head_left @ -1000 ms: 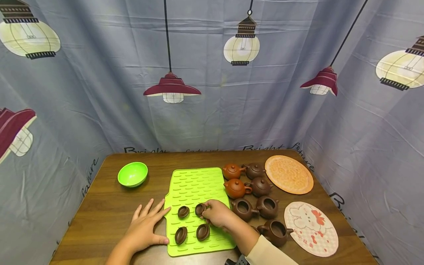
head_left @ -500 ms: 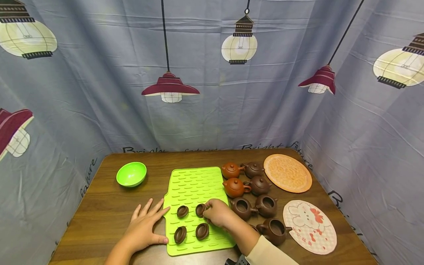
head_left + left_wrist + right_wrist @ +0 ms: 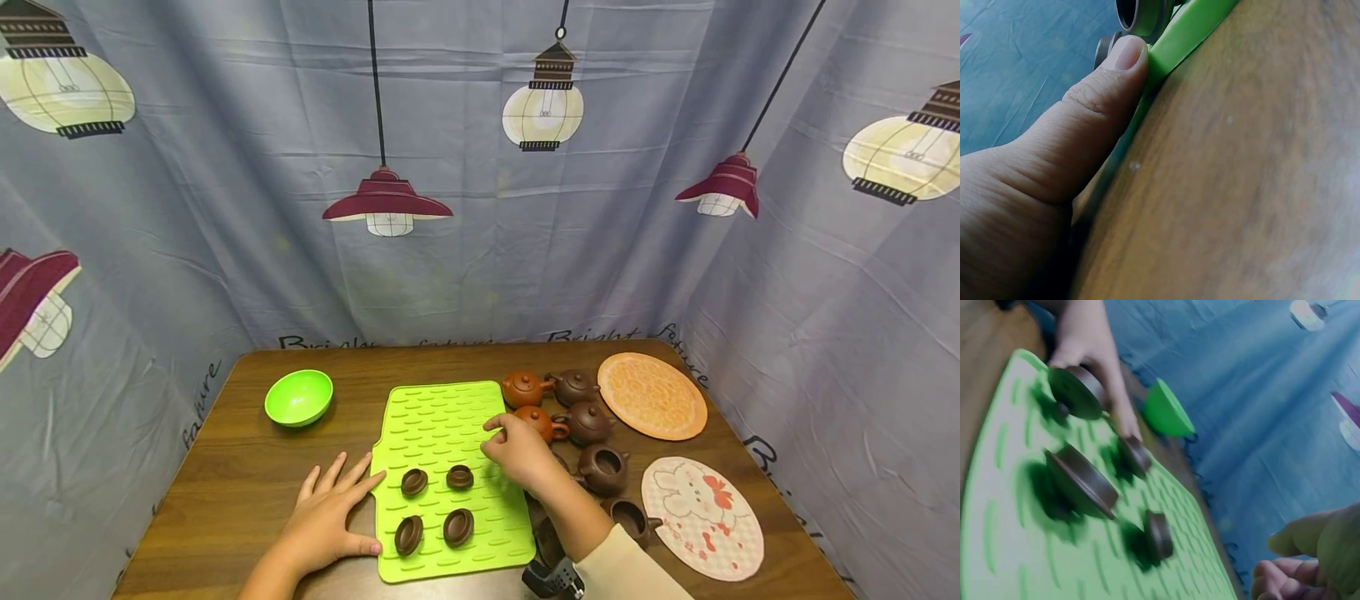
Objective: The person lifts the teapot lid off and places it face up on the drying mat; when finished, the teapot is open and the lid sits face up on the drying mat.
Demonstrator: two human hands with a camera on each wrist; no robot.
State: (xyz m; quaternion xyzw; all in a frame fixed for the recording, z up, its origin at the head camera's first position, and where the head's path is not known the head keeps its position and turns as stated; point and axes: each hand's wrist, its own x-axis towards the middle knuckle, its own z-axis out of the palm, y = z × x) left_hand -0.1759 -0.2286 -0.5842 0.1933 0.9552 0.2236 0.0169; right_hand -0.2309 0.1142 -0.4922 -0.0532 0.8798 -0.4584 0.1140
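Note:
Several brown teapot lids rest knob-down on a green mat (image 3: 442, 417): one lid (image 3: 414, 482) back left, another lid (image 3: 460, 477) back right, and two larger lids in front, the left lid (image 3: 408, 535) and the right lid (image 3: 458, 527). My left hand (image 3: 327, 508) lies flat with spread fingers at the mat's left edge, its thumb (image 3: 1094, 106) touching that edge. My right hand (image 3: 517, 450) hovers over the mat's right side, beside an orange teapot (image 3: 534, 423). Its fingers are loosely bent and hold nothing; in the right wrist view they (image 3: 1297, 562) are apart from the lids.
Right of the mat stand another orange teapot (image 3: 522, 388), lidded brown teapots (image 3: 587, 422) and lidless brown teapots (image 3: 603, 469), some partly hidden by my right arm. A green bowl (image 3: 299, 398) sits far left. Two round placemats, orange (image 3: 652, 395) and pink (image 3: 703, 518), lie at the right.
My right hand has let go of the back right lid, which now lies on the mat, and has moved up and right toward the orange teapots. The left hand has stayed in place.

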